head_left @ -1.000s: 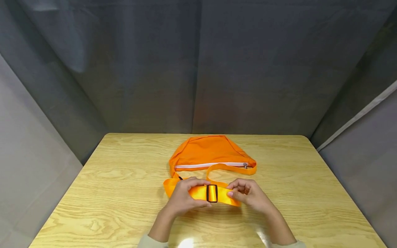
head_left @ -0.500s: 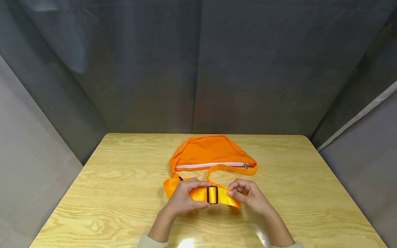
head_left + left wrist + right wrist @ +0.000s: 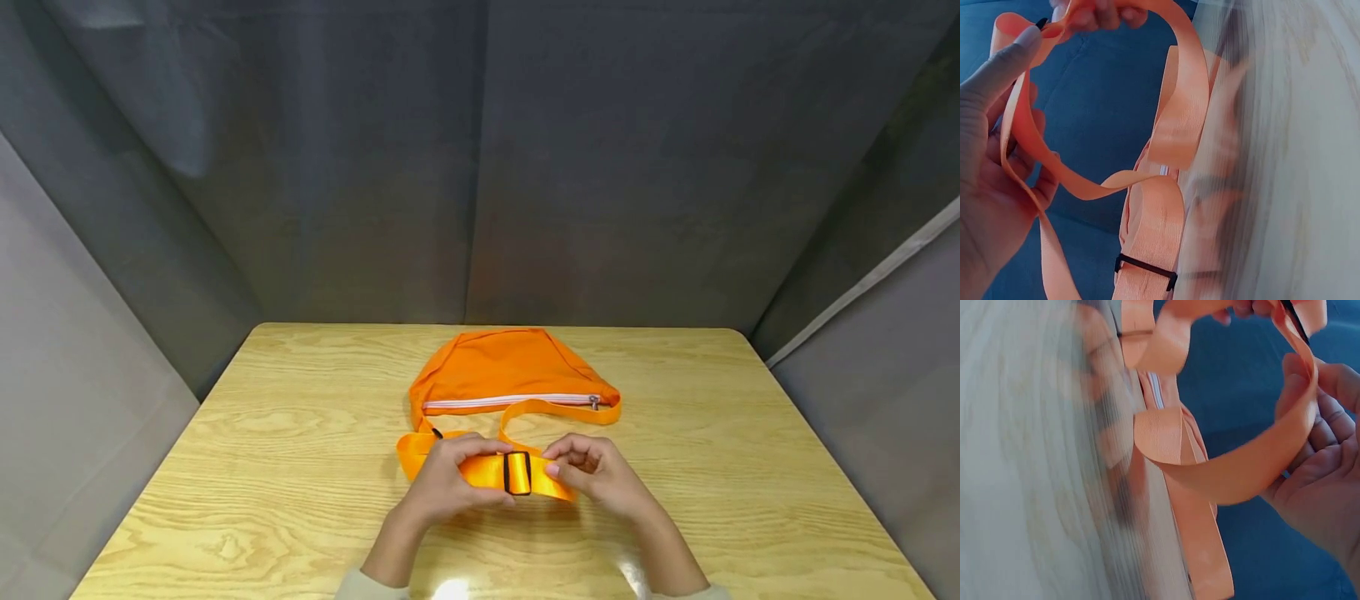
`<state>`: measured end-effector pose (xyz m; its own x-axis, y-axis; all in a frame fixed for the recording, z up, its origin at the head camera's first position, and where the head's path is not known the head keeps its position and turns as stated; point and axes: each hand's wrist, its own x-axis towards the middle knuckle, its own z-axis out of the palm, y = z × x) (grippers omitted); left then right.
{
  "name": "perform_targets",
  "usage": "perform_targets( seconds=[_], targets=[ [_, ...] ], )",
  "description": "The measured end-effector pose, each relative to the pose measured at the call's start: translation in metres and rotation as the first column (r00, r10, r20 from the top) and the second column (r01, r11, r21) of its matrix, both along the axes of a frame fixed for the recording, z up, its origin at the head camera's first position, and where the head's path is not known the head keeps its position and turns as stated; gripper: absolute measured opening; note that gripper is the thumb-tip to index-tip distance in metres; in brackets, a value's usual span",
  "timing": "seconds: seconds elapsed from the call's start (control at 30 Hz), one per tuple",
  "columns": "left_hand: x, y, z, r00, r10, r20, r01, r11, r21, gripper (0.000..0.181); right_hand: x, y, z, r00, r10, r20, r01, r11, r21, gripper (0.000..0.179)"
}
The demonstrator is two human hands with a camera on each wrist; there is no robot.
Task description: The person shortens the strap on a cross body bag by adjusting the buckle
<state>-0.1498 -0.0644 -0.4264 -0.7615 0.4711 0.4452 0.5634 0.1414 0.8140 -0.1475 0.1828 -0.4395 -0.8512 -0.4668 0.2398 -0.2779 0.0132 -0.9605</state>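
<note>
Orange strap (image 3: pixel 483 472) is pinched in each grip, left hand (image 3: pixel 448 481) and right hand (image 3: pixel 604 477), black buckle (image 3: pixel 507 473) between, bag (image 3: pixel 513 363) farther off.

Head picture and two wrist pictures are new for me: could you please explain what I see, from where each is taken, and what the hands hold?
There is no machine here: a person works barehanded. The head picture comes from a camera worn on the head, looking forward and down. The other two come from cameras on the wrists, each looking at the work on its own side; in them the light wooden table appears turned on its side. On it lies an orange fabric bag with a white zip. The left hand holds the bag's flat yellow-orange webbing strap beside a black rectangular slider buckle, and the right hand pinches the strap on the buckle's other side.
</note>
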Motion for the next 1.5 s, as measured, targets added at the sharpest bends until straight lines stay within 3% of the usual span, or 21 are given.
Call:
perform_targets(
  seconds=[0.2,0.37,0.6,0.8,1.2,1.5],
  targets=[
    [0.008,-0.003,0.019,0.996,0.006,0.085,-0.008,1.000,0.017,0.046,0.000,0.008,-0.002,1.000,0.002,0.024,-0.002,1.000,0.017,0.012],
    [0.008,-0.004,0.018,0.994,-0.020,0.103,0.017,1.000,0.026,0.046,0.000,0.005,-0.004,0.999,0.037,0.029,-0.036,0.999,-0.040,0.010],
    [0.005,-0.004,0.017,0.999,-0.011,0.035,0.010,0.999,0.032,0.047,-0.001,-0.001,-0.003,0.999,0.026,-0.025,-0.029,0.994,-0.107,0.004],
    [0.004,-0.003,0.017,0.999,-0.017,0.034,0.015,0.999,0.044,0.045,-0.001,-0.010,-0.002,1.000,0.020,0.012,-0.018,0.989,-0.148,0.007],
    [0.006,0.001,0.016,0.998,-0.018,0.056,0.017,0.999,0.032,0.046,0.000,-0.016,-0.001,0.998,0.020,0.062,-0.011,0.989,-0.147,0.011],
    [0.006,-0.001,0.015,0.994,-0.007,0.111,0.005,1.000,0.024,0.046,-0.002,-0.002,-0.004,0.999,-0.017,0.048,0.017,1.000,-0.016,0.012]
  ],
)
